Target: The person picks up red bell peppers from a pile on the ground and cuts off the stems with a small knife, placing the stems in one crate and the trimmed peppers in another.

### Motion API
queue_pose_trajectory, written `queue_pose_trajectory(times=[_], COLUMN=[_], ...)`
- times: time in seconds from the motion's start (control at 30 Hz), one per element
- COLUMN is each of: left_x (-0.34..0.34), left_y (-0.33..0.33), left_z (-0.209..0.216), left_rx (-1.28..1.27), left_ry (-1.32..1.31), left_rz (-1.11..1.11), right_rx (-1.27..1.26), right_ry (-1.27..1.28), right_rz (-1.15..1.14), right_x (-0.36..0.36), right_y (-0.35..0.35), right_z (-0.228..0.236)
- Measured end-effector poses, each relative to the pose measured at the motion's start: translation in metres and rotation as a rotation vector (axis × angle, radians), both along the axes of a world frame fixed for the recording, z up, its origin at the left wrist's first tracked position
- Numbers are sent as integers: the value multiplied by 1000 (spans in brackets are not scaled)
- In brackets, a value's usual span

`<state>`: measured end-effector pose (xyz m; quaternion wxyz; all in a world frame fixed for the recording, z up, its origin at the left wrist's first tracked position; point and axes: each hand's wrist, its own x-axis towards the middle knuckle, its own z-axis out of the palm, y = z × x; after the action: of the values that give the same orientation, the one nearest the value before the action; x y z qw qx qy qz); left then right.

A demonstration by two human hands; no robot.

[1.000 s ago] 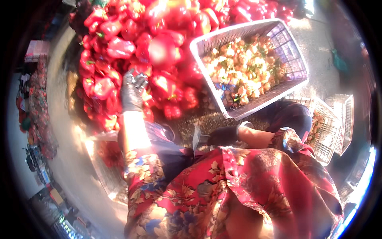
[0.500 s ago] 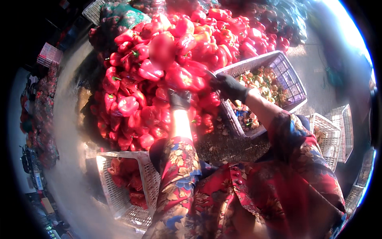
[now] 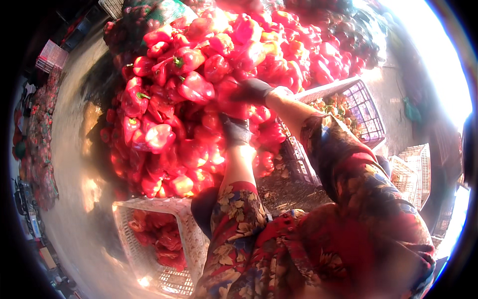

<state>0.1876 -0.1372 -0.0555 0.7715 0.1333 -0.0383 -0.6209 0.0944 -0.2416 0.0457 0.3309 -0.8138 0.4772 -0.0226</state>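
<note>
A large heap of red bell peppers (image 3: pixel 159 137) lies in front of me, some with green stems. My left hand (image 3: pixel 236 130), in a dark glove, is closed around the near side of a red bell pepper (image 3: pixel 226 97) at the heap's middle. Just beyond it, my gloved right hand (image 3: pixel 254 92) reaches across from the right to the same pepper. Its fingers look closed, but blur and glare hide their tips and whatever they hold.
To the right stands a crate (image 3: pixel 326 90) with pale pepper cores (image 3: pixel 338 107) in it. A white crate (image 3: pixel 144 203) at lower left contains red pepper pieces (image 3: pixel 162 239). Filled net sacks (image 3: pixel 159 12) lie behind the heap; more white crates (image 3: pixel 418 169) stand at far right.
My right hand has moved left from the crate's edge onto the pepper at my left hand. My left hand has shifted slightly in the view, which has also moved a little.
</note>
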Motion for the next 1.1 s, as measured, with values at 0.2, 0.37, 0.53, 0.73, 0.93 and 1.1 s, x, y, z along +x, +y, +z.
queue_pose_trajectory(times=[0.2, 0.37, 0.53, 0.73, 0.93, 1.1], left_x=[23, -13, -49, -84, -123, -166], left_y=[1, 32, 57, 75, 90, 91], left_z=[92, 134, 112, 72, 93, 128], left_rx=[48, 129, 60, 35, 119, 366], left_ry=[-431, -540, -895, -1104, -904, -986], left_rz=[-39, -272, -228, -151, -117, 109], right_rx=[391, 275, 343, 14, -657, -181], right_ry=[-650, -666, -601, -593, -134, -341], right_rz=[-3, -122, -502, -214, 285, -28], right_x=[-56, -85, -118, -169, -186, -202], right_y=[7, 75, 136, 157, 162, 210], right_z=[-8, 19, 64, 66, 50, 11])
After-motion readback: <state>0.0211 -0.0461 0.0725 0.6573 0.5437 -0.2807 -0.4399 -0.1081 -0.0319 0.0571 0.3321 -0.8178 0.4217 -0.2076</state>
